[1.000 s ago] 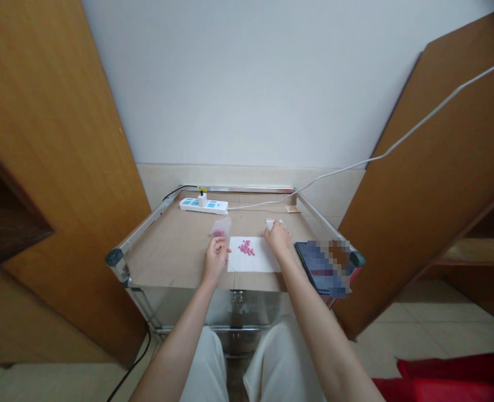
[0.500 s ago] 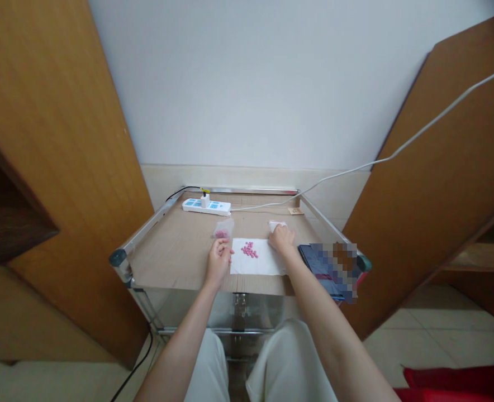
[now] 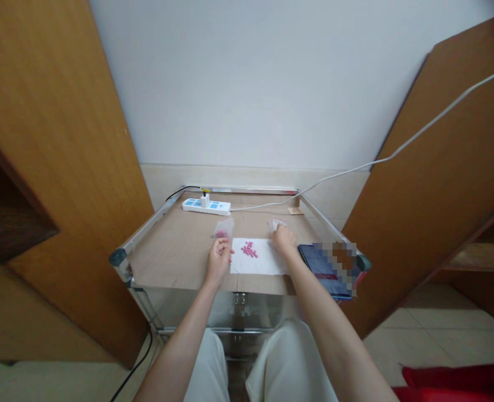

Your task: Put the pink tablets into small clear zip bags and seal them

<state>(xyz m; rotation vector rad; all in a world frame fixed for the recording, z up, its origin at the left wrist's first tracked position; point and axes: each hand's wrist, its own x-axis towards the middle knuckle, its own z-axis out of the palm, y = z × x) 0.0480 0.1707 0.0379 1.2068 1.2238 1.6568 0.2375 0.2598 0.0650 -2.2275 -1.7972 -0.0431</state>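
Note:
Several small pink tablets lie in a loose cluster on a white paper sheet. My left hand rests at the sheet's left edge, fingers curled inward; whether anything is between them is too small to make out. Just beyond those fingers lies a clear plastic bag with more pink tablets inside. At the sheet's far right corner, my right hand has its fingers closed at a second small clear bag. The hand partly covers that bag, and its contents cannot be told.
A white power strip with a plug sits at the back left of the brown-covered cart top. Its white cable runs off to the right. A dark flat device, partly blurred out, lies by my right forearm. Wooden panels flank both sides.
My right hand has shifted slightly to the right, and the bag at its fingers now looks more open and see-through. The left hand and the tablets stay put.

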